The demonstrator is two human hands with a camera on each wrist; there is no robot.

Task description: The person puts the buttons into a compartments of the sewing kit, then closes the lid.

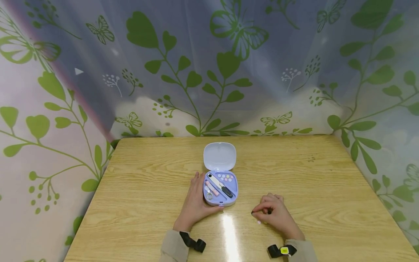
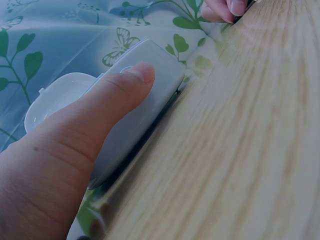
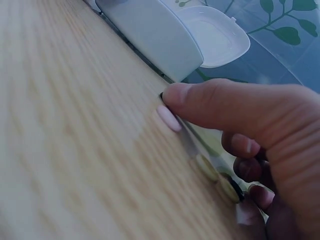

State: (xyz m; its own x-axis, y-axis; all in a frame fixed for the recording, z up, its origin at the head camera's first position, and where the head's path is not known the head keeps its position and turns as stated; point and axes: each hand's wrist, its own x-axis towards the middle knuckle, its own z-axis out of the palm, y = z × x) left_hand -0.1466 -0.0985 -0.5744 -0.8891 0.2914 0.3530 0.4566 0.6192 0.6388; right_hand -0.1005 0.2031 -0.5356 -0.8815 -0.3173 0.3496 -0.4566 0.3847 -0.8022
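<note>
A lilac sewing kit box (image 1: 236,189) sits on the table with its white lid (image 1: 219,156) raised. My left hand (image 1: 195,203) grips its left side, thumb along the front wall. Inside lie long white-and-black thread snips (image 1: 217,182), a slim pink piece (image 1: 212,188), a silver ring (image 1: 209,195) and several pale buttons (image 1: 227,177). To the right, my right hand (image 1: 274,214) pinches a small black button (image 3: 162,95) between thumb and forefinger, low over the table; most of it is hidden. A pink button (image 3: 169,118) lies just under the thumb.
Beneath the right hand, a yellow button (image 3: 206,167) and a black-edged one (image 3: 230,191) lie on the wooden table (image 1: 147,174). A leaf-patterned curtain (image 1: 183,91) hangs behind the table and along both sides. Black wrist cameras (image 1: 193,242) are strapped on both wrists.
</note>
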